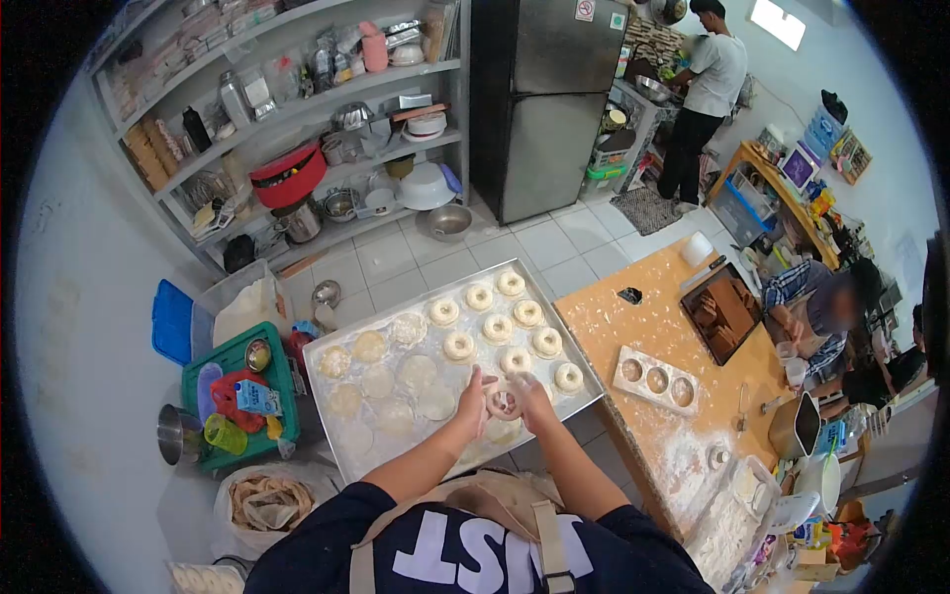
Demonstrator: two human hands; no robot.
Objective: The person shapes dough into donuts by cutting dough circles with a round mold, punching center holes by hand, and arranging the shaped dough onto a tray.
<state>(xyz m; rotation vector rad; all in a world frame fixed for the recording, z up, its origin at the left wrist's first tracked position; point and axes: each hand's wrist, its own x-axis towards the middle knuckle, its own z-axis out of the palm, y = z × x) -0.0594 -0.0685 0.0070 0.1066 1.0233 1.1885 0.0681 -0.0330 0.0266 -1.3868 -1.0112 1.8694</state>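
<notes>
A large metal tray [327, 404] lies in front of me, with several ring-shaped doughs [479, 296] on its right part and several flat dough rounds [377, 381] on its left part. Over the tray's near side, my left hand [473, 404] and my right hand [535, 404] hold one dough ring [503, 402] between them. My fingers curve round its two sides, and its hole faces up. Flour whitens my fingers. Just beyond my hands, other dough rings rest on the tray.
To the right stands a floury wooden table [614, 317] with a three-hole mould [656, 381] and a dark tray [721, 313]. A person [813, 307] sits beyond it; another person [714, 74] stands at the back. A green crate [287, 396] is at left, a fridge [554, 129] behind.
</notes>
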